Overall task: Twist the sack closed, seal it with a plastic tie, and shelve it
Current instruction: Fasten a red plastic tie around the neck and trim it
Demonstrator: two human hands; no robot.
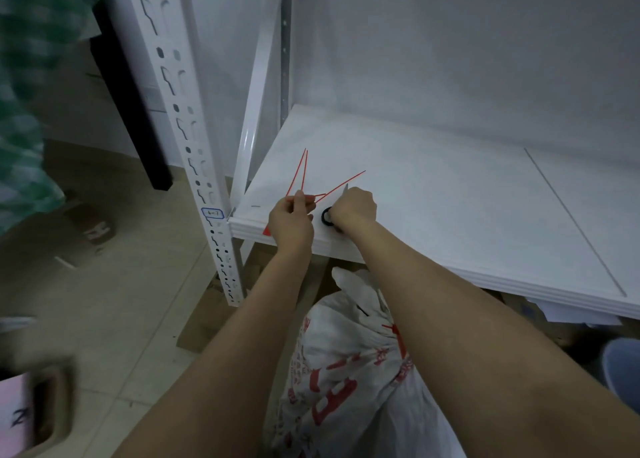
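A white woven sack (349,371) with red print stands on the floor below the shelf, between my forearms; its neck is gathered with a red tie around it. On the front left corner of the white shelf (433,194) lie thin red plastic ties (300,171). My left hand (290,222) pinches the near ends of some of them. My right hand (353,208) is closed on scissors with a black handle loop (326,216), their blade tip pointing up past my knuckles. One long tie (341,185) runs between both hands.
The perforated white upright (194,152) of the rack stands left of the shelf. A person in a green checked garment (24,93) is at the far left. Flattened cardboard (211,308) lies on the tiled floor under the shelf. A box (31,412) sits at the bottom left.
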